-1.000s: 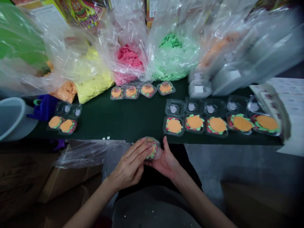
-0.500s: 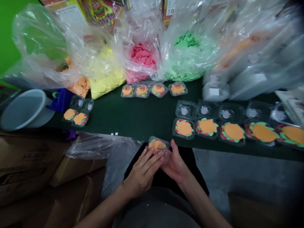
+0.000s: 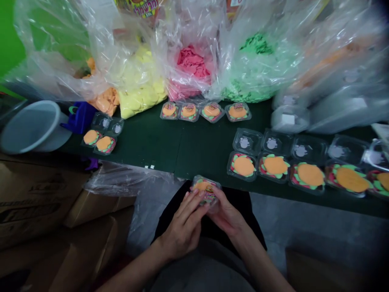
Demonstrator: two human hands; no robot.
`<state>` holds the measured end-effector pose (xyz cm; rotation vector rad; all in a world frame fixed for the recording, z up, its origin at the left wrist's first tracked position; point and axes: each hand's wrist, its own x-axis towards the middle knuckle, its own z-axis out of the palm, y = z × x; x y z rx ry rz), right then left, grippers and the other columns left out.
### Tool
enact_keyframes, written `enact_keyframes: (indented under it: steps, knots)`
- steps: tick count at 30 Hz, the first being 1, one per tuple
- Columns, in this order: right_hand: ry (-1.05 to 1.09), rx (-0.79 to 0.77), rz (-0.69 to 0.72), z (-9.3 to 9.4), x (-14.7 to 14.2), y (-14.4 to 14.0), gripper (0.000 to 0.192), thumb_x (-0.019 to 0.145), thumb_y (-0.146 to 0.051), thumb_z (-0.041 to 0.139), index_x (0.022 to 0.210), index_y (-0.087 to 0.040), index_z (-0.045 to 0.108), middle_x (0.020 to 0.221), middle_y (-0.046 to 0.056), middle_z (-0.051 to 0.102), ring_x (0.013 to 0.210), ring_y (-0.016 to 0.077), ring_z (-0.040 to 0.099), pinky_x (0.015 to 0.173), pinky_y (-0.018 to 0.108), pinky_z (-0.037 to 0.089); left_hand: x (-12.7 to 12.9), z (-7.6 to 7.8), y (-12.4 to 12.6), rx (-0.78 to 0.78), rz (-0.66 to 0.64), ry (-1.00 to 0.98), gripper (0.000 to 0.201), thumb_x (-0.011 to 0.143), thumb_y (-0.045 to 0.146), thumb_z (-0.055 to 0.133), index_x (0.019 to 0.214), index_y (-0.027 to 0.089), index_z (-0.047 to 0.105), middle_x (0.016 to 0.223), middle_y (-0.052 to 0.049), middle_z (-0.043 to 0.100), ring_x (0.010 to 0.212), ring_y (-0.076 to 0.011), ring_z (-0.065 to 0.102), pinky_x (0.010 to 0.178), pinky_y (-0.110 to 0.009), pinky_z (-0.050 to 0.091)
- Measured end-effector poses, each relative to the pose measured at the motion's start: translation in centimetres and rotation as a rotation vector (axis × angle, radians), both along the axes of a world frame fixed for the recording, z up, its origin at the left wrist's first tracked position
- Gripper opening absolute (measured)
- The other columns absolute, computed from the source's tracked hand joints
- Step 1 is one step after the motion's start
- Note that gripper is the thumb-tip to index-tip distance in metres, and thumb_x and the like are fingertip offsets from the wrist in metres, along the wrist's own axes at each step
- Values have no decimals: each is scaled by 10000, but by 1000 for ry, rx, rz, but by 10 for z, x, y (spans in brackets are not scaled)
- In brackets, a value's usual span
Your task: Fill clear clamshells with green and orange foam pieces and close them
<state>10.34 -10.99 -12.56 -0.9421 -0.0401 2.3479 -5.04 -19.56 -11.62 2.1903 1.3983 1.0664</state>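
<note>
Both my hands hold one small clear plastic clamshell (image 3: 206,189) with an orange, green and pink burger-shaped piece inside, just in front of the dark green table's near edge (image 3: 164,172). My left hand (image 3: 182,225) presses its fingers on the clamshell's top and left side. My right hand (image 3: 226,215) cups it from below and the right. On the table to the right stands a row of open clamshells (image 3: 275,167) filled with burger pieces, lids up behind them. Several closed clamshells (image 3: 209,111) lie at the back centre.
Clear bags of yellow (image 3: 136,91), pink (image 3: 190,67), green (image 3: 258,65) and orange (image 3: 105,100) pieces line the back. Two open filled clamshells (image 3: 100,142) and a grey bucket (image 3: 33,126) sit at left. Cardboard boxes (image 3: 45,211) and plastic film are below the table.
The view has shifted right and down, so the table contents sit further right. The clamshell's lid has come down over the burger piece and my fingers press on it.
</note>
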Motion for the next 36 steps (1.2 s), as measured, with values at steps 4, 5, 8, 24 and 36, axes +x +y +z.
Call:
enact_keyframes:
  steps: [4, 5, 8, 24, 36]
  knots:
    - [19, 1, -16, 9, -3, 2, 390, 826, -440, 790, 1139, -216, 733, 1141, 79, 796, 1056, 270, 741, 979, 497, 561, 0, 4, 3, -98, 397, -316, 519, 981, 105, 497, 1486, 212, 443, 1507, -162, 509, 1448, -288, 461, 1209, -565, 381]
    - [21, -2, -18, 11, -3, 2, 385, 839, -455, 775, 1144, -223, 729, 1142, 78, 795, 1055, 276, 742, 986, 523, 553, 0, 4, 4, -141, 500, -349, 457, 1004, 140, 480, 1451, 234, 482, 1476, -143, 531, 1426, -279, 479, 1200, -560, 390]
    - [32, -3, -14, 16, -4, 4, 360, 876, -479, 727, 1139, -233, 729, 1149, 68, 793, 1065, 269, 738, 1008, 533, 538, -1, -1, 4, -243, 555, -270, 379, 1050, 208, 419, 1395, 278, 559, 1509, -102, 497, 1428, -270, 451, 1193, -549, 381]
    - [-3, -79, -60, 19, -8, 4, 335, 810, -425, 793, 1080, -233, 744, 1114, 29, 798, 966, 195, 736, 803, 331, 607, 10, -13, 10, -237, 363, -49, 506, 1044, 201, 441, 1545, 259, 398, 1648, -109, 348, 1547, -298, 216, 1214, -585, 309]
    - [-44, -45, -47, 24, -20, 3, 330, 846, -513, 742, 1040, -247, 752, 1107, 19, 786, 1122, 224, 697, 1029, 398, 546, 32, -8, 32, -159, 522, -241, 576, 873, 353, 742, 1375, 235, 486, 1556, -142, 453, 1499, -340, 321, 1201, -632, 295]
